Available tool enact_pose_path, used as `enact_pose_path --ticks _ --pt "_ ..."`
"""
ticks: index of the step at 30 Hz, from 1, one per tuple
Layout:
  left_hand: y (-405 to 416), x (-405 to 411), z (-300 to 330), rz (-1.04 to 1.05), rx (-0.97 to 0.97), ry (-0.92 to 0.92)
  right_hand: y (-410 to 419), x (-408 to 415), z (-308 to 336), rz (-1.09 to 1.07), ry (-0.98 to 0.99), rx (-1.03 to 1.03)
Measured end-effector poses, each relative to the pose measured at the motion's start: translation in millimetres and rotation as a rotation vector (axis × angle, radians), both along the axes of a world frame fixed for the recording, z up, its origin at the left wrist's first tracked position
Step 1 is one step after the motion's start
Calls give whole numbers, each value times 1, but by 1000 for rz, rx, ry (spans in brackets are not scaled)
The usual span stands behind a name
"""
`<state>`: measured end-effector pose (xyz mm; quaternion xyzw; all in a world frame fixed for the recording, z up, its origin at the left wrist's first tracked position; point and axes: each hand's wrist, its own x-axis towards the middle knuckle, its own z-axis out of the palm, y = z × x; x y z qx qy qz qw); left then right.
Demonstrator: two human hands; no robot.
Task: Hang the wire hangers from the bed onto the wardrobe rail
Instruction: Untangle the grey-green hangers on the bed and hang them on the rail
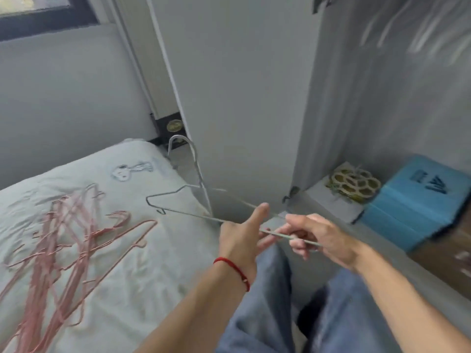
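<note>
Bed [122,263] fills 7–9 o'clock, wardrobe [254,98] w/ open door at 12–3; rail not in view, so can't tell if anything hangs there yet. Pink wire hangers [58,238] lie in a tangled pile on the bed at 8 o'clock, so most of the job looks left. Blue box [418,200] sits on the wardrobe floor at 3. Grey wire hanger [178,200] is off the bed, centre frame, hook pointing to 11. Left hand [239,240] grips its bottom bar, index finger out; right hand [316,238] pinches the same bar just beside it.
</note>
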<state>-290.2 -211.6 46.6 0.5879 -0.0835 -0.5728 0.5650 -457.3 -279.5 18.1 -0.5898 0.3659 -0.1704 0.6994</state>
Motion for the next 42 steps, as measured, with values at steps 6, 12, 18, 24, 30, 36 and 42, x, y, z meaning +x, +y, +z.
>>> enact_pose_path --ticks 6,12,18,24,30,36,42 --pt "-18 -79 22 -488 -54 -163 8 -142 13 -380 103 44" --pt "-50 -143 44 -706 -210 -437 39 -245 19 -830 365 62" --pt "-87 -189 77 -832 -420 -599 51 -297 23 -1286 290 103" --pt "-142 -231 130 -723 -845 -769 16 -324 51 -1576 135 -98" --pt "-193 -267 174 -694 -945 -797 -59 -334 113 -1611 106 -388" --pt "-224 -285 198 -651 -994 -800 -135 -351 171 -1640 158 -478" --pt "-247 -290 197 -644 -1003 -757 -196 -356 194 -1640 172 -476"
